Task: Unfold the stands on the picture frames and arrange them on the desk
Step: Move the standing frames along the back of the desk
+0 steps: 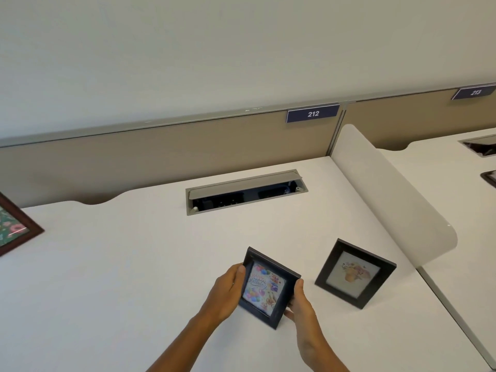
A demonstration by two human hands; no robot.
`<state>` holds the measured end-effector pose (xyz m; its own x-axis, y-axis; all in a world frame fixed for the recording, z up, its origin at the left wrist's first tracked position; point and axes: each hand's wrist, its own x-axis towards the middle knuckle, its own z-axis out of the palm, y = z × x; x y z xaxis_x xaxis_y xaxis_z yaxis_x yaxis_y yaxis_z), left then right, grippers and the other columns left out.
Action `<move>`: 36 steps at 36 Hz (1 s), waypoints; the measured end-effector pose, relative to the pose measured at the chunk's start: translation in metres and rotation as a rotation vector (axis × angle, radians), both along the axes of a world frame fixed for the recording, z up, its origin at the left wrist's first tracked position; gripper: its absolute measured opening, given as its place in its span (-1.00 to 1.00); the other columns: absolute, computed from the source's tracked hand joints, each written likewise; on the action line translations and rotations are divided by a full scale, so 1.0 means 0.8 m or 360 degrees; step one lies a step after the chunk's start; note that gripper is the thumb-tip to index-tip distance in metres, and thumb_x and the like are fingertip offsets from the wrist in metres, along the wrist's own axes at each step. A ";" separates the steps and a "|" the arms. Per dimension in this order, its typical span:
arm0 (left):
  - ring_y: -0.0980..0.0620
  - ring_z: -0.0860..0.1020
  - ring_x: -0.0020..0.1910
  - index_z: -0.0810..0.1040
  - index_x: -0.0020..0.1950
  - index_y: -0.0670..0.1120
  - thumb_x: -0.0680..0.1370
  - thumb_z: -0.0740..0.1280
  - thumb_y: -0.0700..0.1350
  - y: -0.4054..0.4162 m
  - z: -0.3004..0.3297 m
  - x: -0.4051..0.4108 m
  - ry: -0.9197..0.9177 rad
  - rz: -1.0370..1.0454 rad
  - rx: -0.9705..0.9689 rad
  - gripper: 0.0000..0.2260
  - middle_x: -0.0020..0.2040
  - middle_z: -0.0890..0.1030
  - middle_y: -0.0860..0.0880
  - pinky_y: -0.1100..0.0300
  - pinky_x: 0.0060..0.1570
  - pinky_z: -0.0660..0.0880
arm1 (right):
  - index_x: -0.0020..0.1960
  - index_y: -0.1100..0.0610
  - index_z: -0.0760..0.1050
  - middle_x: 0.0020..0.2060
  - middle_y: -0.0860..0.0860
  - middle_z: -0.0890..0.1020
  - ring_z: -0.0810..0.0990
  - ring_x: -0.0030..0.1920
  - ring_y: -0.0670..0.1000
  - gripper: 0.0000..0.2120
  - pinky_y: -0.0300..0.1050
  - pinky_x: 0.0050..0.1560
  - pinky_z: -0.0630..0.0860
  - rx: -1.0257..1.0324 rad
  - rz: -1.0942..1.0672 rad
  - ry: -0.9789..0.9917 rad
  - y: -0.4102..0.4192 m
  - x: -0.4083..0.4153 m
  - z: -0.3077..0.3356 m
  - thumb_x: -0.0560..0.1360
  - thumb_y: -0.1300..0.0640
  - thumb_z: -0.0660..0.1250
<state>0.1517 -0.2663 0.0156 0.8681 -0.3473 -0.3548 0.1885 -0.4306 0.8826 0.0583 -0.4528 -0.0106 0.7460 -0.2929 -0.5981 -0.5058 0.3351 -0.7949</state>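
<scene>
Brown frame [16, 232] sits far left on the white tabletop [120, 264]. At centre, left hand [226, 291] and right hand [302, 304] each grip a side of the birthday frame [264, 287], just beside the standing flower frame [354, 273]. Released tilted, it could topple into that neighbour.

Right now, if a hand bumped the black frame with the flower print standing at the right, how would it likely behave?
The flower-print frame stands leaning back on the desk, seemingly on a narrow rear stand, so it would probably tip over rather than slide. It looks rigid and small, likely light. Its front pane may be glass, so possibly fragile.
</scene>
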 end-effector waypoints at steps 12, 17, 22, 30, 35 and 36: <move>0.09 0.68 0.07 0.56 0.22 -0.08 0.76 0.11 0.06 -0.006 -0.010 0.009 0.0016 0.0057 0.0020 -0.70 0.09 0.70 0.00 0.40 -0.12 0.55 | 0.44 -0.19 0.53 0.22 -0.15 0.78 0.76 0.24 -0.05 -0.30 0.02 0.24 0.62 0.0241 -0.0094 -0.0021 -0.003 0.007 -0.013 0.48 -0.55 0.13; 0.12 0.67 -0.01 0.58 0.20 -0.11 0.76 0.14 0.03 -0.004 -0.009 0.012 -0.0015 0.0072 0.0033 -0.70 0.03 0.71 -0.01 0.38 -0.15 0.55 | 0.49 -0.18 0.52 0.27 -0.14 0.76 0.75 0.25 -0.06 -0.31 -0.01 0.21 0.61 0.0233 -0.0050 -0.0049 -0.003 0.006 -0.013 0.54 -0.52 0.07; 0.17 0.68 0.02 0.60 0.19 -0.09 0.76 0.15 0.01 0.006 -0.004 0.009 -0.0034 0.0095 0.0003 -0.72 0.04 0.72 -0.01 0.27 -0.07 0.61 | 0.44 -0.22 0.56 0.28 -0.15 0.76 0.75 0.23 -0.11 -0.23 0.07 0.33 0.56 0.0212 -0.0037 -0.0107 0.001 0.010 0.001 0.43 -0.66 0.18; 0.25 0.66 0.03 0.58 0.17 -0.03 0.76 0.16 -0.02 0.039 0.007 -0.005 -0.0106 0.0250 -0.0031 -0.78 0.06 0.70 0.07 0.36 -0.09 0.59 | 0.36 -0.33 0.64 0.34 -0.15 0.72 0.70 0.31 -0.12 -0.24 0.10 0.36 0.51 0.0137 0.0139 -0.0160 0.024 0.017 0.032 0.39 -0.73 0.16; 0.12 0.66 0.08 0.57 0.10 0.04 0.77 0.15 -0.03 0.069 0.017 -0.011 -0.0150 0.0365 -0.0059 -0.79 0.04 0.70 0.09 0.35 -0.09 0.60 | 0.35 -0.32 0.64 0.33 -0.15 0.73 0.70 0.30 -0.13 -0.24 0.07 0.34 0.50 0.0063 0.0281 -0.0196 0.048 0.028 0.048 0.41 -0.73 0.10; 0.13 0.66 0.07 0.57 0.08 0.07 0.77 0.15 -0.03 0.076 0.020 -0.012 -0.0159 0.0391 -0.0062 -0.79 0.03 0.70 0.10 0.36 -0.10 0.60 | 0.34 -0.33 0.65 0.32 -0.16 0.73 0.70 0.29 -0.14 -0.23 0.06 0.34 0.50 0.0050 0.0308 -0.0198 0.054 0.032 0.052 0.39 -0.74 0.10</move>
<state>0.1420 -0.2056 0.0312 0.9581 -0.1333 -0.2535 0.1943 -0.3480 0.9171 0.0840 -0.4094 0.0312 0.8550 -0.1199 -0.5045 -0.4618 0.2667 -0.8459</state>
